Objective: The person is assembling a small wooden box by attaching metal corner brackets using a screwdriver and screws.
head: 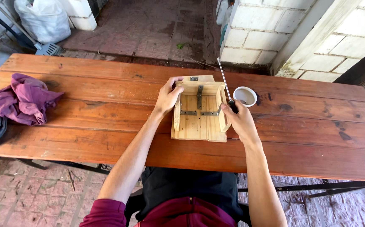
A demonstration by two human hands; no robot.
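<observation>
1. Left hand (168, 97) gripped the far left corner of the small wooden box (199, 112), fingers curled over its wall.
2. Right hand (240, 119) closed around a screwdriver (225, 84), shaft pointing up and away.
3. Box rested mid-table on red planks (107, 122), metal brackets (199, 105) inside.
4. Small white cup (245, 96) stood just beside the box; purple cloth (25, 98) lay far left.
</observation>
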